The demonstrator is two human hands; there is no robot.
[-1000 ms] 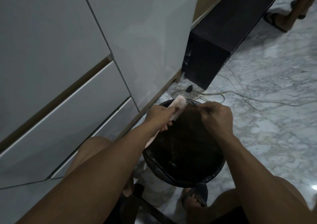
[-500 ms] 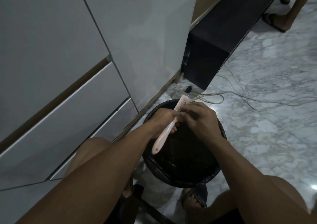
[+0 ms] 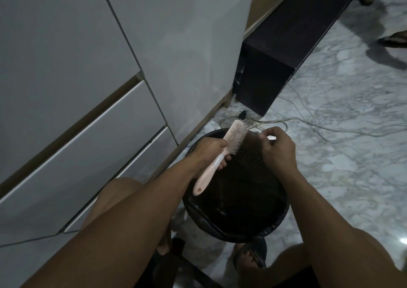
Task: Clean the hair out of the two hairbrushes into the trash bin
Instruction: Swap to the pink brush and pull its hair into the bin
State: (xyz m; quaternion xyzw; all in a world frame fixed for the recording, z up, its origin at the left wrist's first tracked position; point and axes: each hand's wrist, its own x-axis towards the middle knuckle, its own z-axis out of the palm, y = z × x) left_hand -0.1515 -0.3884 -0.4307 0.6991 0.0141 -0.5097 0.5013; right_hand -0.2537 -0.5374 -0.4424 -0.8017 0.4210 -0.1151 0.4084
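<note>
One pink hairbrush (image 3: pixel 228 147) gripped by left hand (image 3: pixel 208 150), head pointing away, right hand (image 3: pixel 277 147) pinched closed

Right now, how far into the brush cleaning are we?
Done: cannot tell; the black trash bin is too dark inside to show hair. In hand: the left hand grips the pink hairbrush over the bin, bristles toward the right hand, which is pinched just beside them, apparently holding pulled strands. Left: any hair remaining on this brush, plus the second hairbrush, which is not in view.
</note>
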